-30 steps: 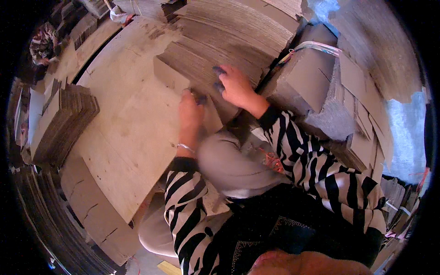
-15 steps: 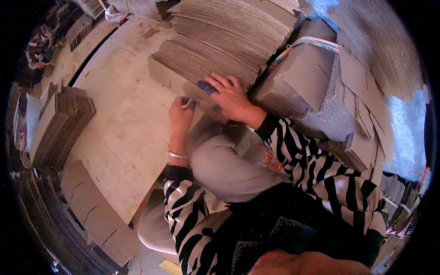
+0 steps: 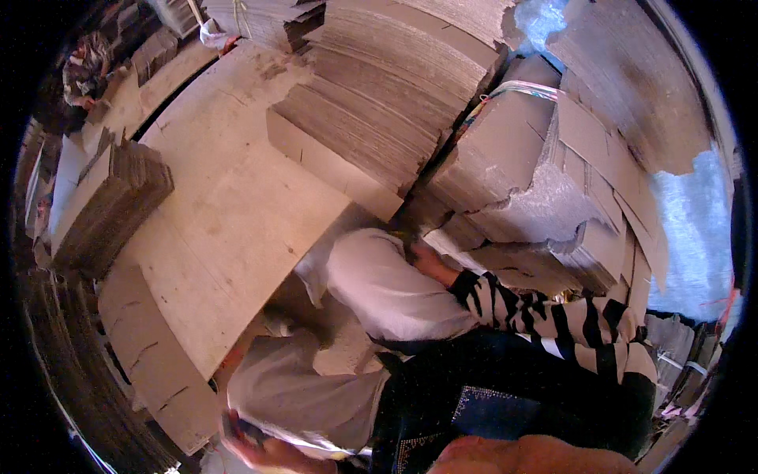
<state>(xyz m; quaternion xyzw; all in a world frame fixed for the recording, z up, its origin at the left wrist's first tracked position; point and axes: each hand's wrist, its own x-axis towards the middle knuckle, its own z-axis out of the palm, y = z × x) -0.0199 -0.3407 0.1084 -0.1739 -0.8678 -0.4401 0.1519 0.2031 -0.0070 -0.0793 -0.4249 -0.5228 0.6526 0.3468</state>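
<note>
My left hand is down at the lower left, beside my left knee and close to the lower end of a flat slotted cardboard sheet. Motion smears its fingers, so I cannot see whether anything is in them. Past my right knee, my right hand reaches down between the leg and the cardboard stacks on the right. Its fingertips are dark and blurred, partly hidden. In front of me a pale wooden board carries a long row of cardboard sheets standing on edge, with a plain sheet facing me.
At right lies a tied cardboard bundle with torn pieces by it. A smaller cardboard stack stands on the left, with more stacks below. Blue sheeting hangs far right. Another person sits at the far left.
Both hands have left the front of the cardboard row. My left hand has dropped back to the lower left, and my right hand has moved down beside my right knee.
</note>
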